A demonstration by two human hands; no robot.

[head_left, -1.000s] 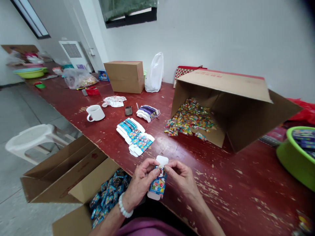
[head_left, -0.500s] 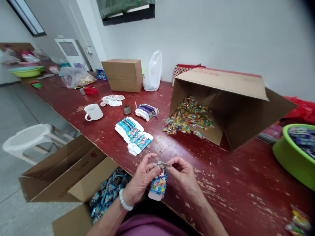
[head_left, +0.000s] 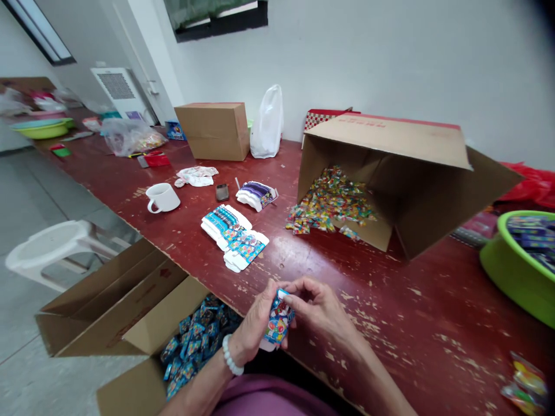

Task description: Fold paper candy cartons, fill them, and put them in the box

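A small blue printed candy box (head_left: 277, 325) is held upright at the table's front edge. My left hand (head_left: 255, 320), with a white bead bracelet at its wrist, is closed around the box's left side. The thumb and fingers of my right hand (head_left: 314, 303) pinch the box's top end, where a bit of white flap shows; some fingertips are hidden behind it. Just beyond lie flat blue box blanks (head_left: 228, 224), with a loose blank (head_left: 247, 249) beside them. Wrapped candies (head_left: 333, 199) spill from a cardboard carton (head_left: 385, 130) tipped on its side.
A lower carton (head_left: 143, 381) at left holds many blue boxes (head_left: 195, 341). White mug (head_left: 163, 198), phone-like device (head_left: 222, 192) and purple blanks (head_left: 256, 195) stand farther back. A green basin (head_left: 503, 277) is at right, near a candy packet (head_left: 525, 384). A white stool (head_left: 47, 245) stands left.
My left fingers have wrapped round the box. My right hand has moved slightly left onto its top, and the flap that stuck out there is now pressed down.
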